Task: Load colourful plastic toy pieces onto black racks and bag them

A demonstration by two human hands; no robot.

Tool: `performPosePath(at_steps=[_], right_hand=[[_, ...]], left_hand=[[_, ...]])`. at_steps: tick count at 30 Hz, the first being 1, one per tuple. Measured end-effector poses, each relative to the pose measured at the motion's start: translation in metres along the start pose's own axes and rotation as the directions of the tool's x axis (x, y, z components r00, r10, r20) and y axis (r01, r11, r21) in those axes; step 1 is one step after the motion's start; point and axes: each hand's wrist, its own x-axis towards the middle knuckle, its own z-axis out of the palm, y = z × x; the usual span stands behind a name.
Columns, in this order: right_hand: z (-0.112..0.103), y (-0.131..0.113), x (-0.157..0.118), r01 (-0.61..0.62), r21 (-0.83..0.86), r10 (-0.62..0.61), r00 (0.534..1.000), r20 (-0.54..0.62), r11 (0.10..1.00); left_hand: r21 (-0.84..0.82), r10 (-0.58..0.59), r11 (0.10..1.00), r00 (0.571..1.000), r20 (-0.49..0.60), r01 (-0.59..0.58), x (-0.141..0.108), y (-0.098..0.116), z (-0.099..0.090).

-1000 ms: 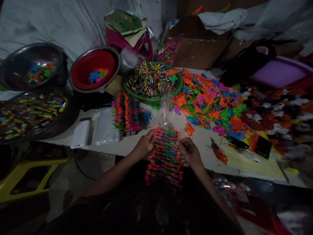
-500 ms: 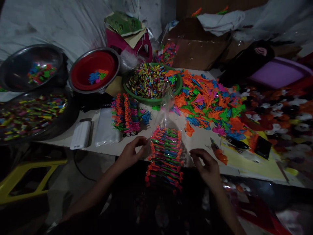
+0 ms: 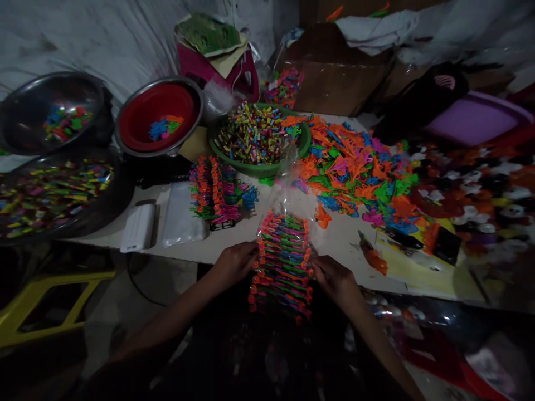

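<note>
A clear plastic bag [image 3: 286, 203] packed with neat rows of small bright plastic toys [image 3: 284, 262] lies in front of me, reaching over the table's near edge. Its narrow end points toward the green basin [image 3: 234, 163]. My left hand [image 3: 236, 263] pinches the bag's left side, fingers pressed together. On the opposite side, my right hand [image 3: 332, 273] grips the bag's right edge in the same way. Left of the bag stands a bundle of stacked toys [image 3: 215, 192], beside a pile of flat clear bags [image 3: 184, 217].
Loose plastic toys [image 3: 355, 167] are heaped at the back right. Metal bowls [image 3: 25, 111] stand at the left, near a white power bank [image 3: 139, 227]. A yellow stool [image 3: 94, 278] is below left. A cardboard box [image 3: 334, 83] stands behind.
Both hands have closed in from either side of the filled bag. Half a second ago they were apart from it with fingers loosely curled; now they grip its sides.
</note>
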Motion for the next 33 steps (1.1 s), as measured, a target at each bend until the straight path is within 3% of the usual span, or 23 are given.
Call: performPosePath(at_steps=[6,11,17,21,24,29,33], right_hand=[[0.003,0.001,-0.003,0.029,-0.041,-0.028,0.999,0.033,0.999],[0.002,-0.001,-0.002,0.008,-0.116,0.0,0.998,0.065,0.993],[0.003,-0.01,-0.001,-0.036,-0.379,0.044,0.999,0.014,0.925],[0.007,-0.012,-0.001,-0.055,-0.397,0.05,0.999,-0.021,0.916],[0.007,-0.014,0.001,-0.043,-0.379,0.038,0.999,-0.02,0.924],[0.002,-0.016,0.001,-0.001,-0.337,0.01,1.0,0.024,0.941],[0.001,-0.014,-0.007,0.075,-0.349,-0.061,0.997,0.05,0.934]], left_hand=[[0.087,0.007,0.996,0.994,0.112,-0.017,0.003,0.0,-0.001],[0.157,-0.047,0.987,0.991,0.123,0.027,0.011,-0.004,0.003],[0.01,-0.084,0.996,0.994,0.071,0.084,0.009,-0.011,0.008],[-0.078,-0.073,0.994,0.99,0.125,0.083,0.006,-0.008,0.01],[-0.055,-0.102,0.992,0.982,0.158,0.111,0.007,-0.005,0.009],[0.023,-0.15,0.989,0.984,0.097,0.148,0.007,-0.004,0.007],[0.103,-0.077,0.992,0.997,0.03,0.073,-0.004,-0.003,0.002]])
